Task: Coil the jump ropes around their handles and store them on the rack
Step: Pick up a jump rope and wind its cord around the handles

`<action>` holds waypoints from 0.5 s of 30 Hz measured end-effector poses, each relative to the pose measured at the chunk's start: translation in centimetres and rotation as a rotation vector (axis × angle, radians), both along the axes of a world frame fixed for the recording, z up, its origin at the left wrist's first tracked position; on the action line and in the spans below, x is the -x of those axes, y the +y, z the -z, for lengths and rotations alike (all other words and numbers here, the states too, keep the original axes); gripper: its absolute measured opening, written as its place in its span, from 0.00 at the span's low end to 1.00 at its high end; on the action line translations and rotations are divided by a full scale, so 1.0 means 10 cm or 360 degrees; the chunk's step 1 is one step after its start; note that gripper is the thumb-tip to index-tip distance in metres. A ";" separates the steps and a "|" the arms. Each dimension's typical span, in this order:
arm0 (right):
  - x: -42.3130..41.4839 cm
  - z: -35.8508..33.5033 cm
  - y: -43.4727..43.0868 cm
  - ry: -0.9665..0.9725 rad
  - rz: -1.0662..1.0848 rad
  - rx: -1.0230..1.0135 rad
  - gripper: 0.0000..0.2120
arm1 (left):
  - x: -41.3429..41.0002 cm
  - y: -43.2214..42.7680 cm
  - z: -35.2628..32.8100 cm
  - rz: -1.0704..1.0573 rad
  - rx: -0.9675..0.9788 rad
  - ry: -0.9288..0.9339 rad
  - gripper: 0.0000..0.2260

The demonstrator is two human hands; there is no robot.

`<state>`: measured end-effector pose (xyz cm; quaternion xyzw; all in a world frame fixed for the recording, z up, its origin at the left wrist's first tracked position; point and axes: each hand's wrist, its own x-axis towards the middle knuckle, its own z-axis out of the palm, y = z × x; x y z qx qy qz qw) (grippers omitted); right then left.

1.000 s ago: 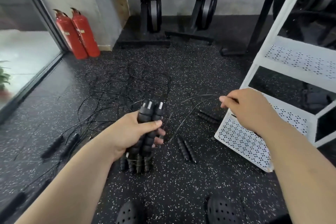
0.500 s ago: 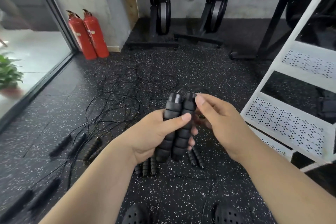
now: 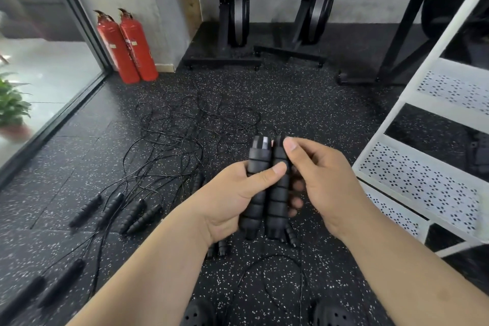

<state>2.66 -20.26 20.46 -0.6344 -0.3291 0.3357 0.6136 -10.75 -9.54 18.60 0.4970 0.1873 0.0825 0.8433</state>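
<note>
Pair of black ribbed jump-rope handles, upright at frame centre, left hand wrapped round their middle in a full grip, right hand pinching their top end, possibly with cord, blurred there; loose jump ropes tangled on floor behind; white rack at right.

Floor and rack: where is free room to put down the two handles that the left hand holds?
The perforated rack shelf right of the right hand is bare, and so is the floor between the rope tangle and that shelf. Crowded: the tangle and the loose handles beside it.
</note>
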 end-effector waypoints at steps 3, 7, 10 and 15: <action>-0.05 0.00 0.02 -0.0068 0.0000 0.0020 0.11 | -0.04 0.01 0.02 -0.0038 0.0050 -0.0012 0.16; -0.09 0.01 0.05 -0.0106 -0.0006 0.0038 0.15 | -0.10 0.01 0.02 -0.0054 0.0072 -0.0018 0.12; -0.28 0.07 0.05 -0.0764 0.0250 0.0192 0.21 | -0.14 0.01 0.01 -0.0053 0.0085 0.0012 0.10; -0.59 0.05 0.07 -0.0824 0.0123 0.0089 0.17 | -0.12 0.07 -0.01 0.0139 0.0109 -0.0021 0.12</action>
